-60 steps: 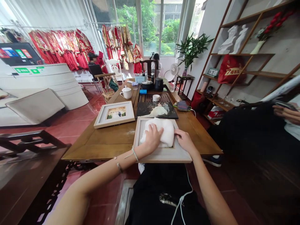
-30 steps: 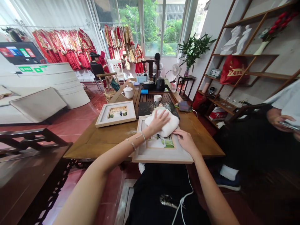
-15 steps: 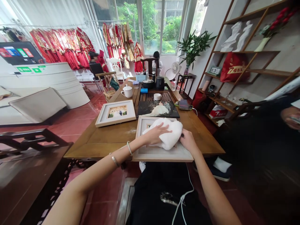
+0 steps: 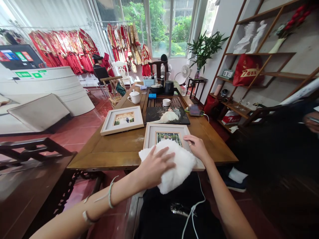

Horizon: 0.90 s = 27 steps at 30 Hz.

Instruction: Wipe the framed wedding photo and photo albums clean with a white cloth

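Observation:
My left hand [image 4: 158,164] lies over a bunched white fluffy cloth [image 4: 178,172], its fingers gripping the top of it. The cloth covers the lower part of a pale picture frame [image 4: 150,137] and hangs past the table's near edge. Behind the cloth, the upper part of a couple's photo [image 4: 168,136] shows inside the frame. My right hand [image 4: 198,146] holds the frame at its right side, fingertips on the inner border beside the photo; its thumb is hard to make out.
On the wooden table [image 4: 119,149] are a second framed photo [image 4: 123,119], a dark photo panel [image 4: 166,116], a lidded white cup [image 4: 134,97], a small white cup [image 4: 166,102] and a phone [image 4: 195,110]. A person in dark clothes [image 4: 264,159] is close on the right.
My left hand has drawn the white cloth toward me, uncovering the photo's upper part. My right hand has shifted slightly up and left along the frame.

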Each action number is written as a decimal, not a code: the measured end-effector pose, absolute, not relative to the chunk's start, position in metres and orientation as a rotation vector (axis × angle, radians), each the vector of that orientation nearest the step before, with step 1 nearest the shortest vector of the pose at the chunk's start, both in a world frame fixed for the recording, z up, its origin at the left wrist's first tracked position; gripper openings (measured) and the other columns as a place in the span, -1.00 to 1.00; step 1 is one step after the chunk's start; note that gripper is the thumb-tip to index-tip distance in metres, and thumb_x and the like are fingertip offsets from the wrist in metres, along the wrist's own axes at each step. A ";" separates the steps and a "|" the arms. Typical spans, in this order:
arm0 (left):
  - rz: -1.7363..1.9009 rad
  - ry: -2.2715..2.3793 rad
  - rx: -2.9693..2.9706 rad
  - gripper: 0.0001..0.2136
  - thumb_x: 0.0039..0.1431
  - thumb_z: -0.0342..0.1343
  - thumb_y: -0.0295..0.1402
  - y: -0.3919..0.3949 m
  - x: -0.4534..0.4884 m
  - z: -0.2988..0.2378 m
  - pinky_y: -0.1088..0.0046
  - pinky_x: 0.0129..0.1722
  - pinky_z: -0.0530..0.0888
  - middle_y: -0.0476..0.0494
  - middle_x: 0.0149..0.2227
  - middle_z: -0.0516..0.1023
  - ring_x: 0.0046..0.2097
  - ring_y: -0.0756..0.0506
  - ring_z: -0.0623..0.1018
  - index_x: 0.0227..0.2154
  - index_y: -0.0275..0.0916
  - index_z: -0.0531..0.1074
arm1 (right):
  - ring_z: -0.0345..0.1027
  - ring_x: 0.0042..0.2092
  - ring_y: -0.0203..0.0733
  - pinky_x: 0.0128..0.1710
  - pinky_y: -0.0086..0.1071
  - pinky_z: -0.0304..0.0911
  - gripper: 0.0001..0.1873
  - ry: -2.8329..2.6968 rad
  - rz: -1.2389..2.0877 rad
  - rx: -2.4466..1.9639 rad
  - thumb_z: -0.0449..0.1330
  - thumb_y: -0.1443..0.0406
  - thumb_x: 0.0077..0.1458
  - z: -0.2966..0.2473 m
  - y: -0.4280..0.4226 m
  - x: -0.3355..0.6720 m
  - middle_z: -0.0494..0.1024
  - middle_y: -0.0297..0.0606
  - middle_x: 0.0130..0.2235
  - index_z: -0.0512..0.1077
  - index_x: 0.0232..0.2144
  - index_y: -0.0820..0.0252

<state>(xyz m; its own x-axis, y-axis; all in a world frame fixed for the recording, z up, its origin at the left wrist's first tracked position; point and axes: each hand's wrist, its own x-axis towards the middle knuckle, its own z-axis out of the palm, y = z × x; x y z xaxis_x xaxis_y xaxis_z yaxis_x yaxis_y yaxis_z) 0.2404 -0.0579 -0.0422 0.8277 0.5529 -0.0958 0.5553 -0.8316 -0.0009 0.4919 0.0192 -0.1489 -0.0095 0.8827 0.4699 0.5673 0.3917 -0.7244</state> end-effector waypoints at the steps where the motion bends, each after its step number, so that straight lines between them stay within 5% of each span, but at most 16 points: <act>1: -0.132 0.996 2.976 -0.43 -0.09 0.18 -0.53 -0.058 0.236 -0.044 -0.17 0.21 0.12 -0.10 0.28 0.22 0.31 -0.32 0.11 0.06 -0.06 0.37 | 0.50 -0.11 -0.14 0.01 -0.19 0.34 -0.66 -1.690 0.410 -1.286 0.02 0.45 0.02 -0.149 0.019 0.492 0.64 -0.20 -0.19 0.59 -0.36 0.14; 14: 0.057 1.685 2.907 -0.48 0.04 0.09 -0.58 0.022 0.236 -0.071 -0.15 0.18 0.16 -0.22 0.29 0.17 0.30 -0.35 0.13 0.10 -0.10 0.35 | 0.50 -0.11 -0.12 0.00 -0.18 0.35 -0.67 -1.715 0.425 -1.270 0.03 0.46 0.00 -0.143 0.015 0.492 0.63 -0.20 -0.19 0.58 -0.35 0.14; 24: 0.106 1.947 2.692 -0.50 0.15 -0.01 -0.54 0.048 0.243 -0.072 -0.15 -0.02 0.39 -0.22 0.32 0.04 0.29 -0.35 0.09 0.15 -0.01 0.24 | 0.48 -0.06 -0.10 0.04 -0.16 0.32 -0.66 -1.731 0.452 -1.273 0.03 0.46 0.01 -0.144 0.016 0.493 0.62 -0.19 -0.15 0.57 -0.31 0.15; 27: 0.101 1.907 2.684 -0.52 0.15 0.03 -0.50 0.050 0.240 -0.069 -0.02 -0.11 0.49 -0.22 0.30 0.07 0.25 -0.35 0.14 0.13 -0.03 0.26 | 0.48 -0.06 -0.09 0.05 -0.15 0.31 -0.66 -1.727 0.450 -1.271 0.03 0.46 0.00 -0.144 0.016 0.493 0.62 -0.18 -0.15 0.57 -0.31 0.15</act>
